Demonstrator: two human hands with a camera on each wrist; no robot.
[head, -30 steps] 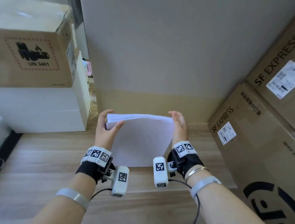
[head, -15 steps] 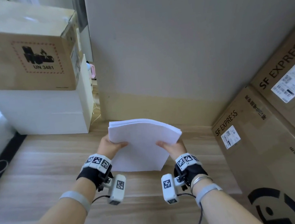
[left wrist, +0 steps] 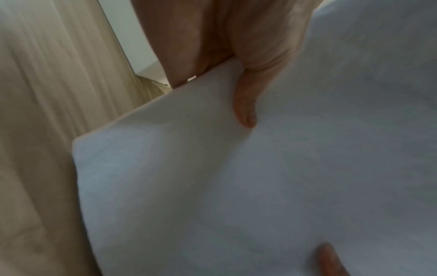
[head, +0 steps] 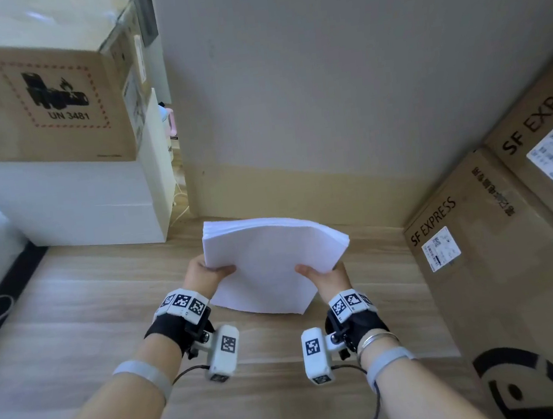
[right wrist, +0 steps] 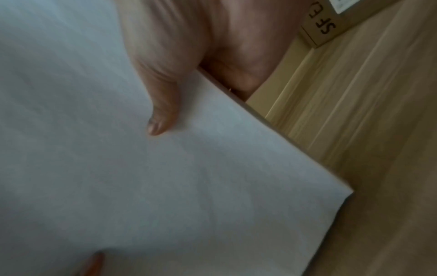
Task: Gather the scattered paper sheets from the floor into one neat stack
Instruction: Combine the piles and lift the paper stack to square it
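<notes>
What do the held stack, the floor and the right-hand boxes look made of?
Stack: plain white matte paper, thin layered edges showing, sagging between both hands. Floor: pale wood-look planks with grain, possibly laminate. SF EXPRESS boxes: brown corrugated-looking cardboard, matte, with printed lettering and stuck labels.

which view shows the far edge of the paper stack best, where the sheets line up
The head view: the paper stack is whole there, its layered far edge visible, held by the left hand and right hand. The wrist views show only a blurred top sheet, a near corner and a thumb on it.
</notes>
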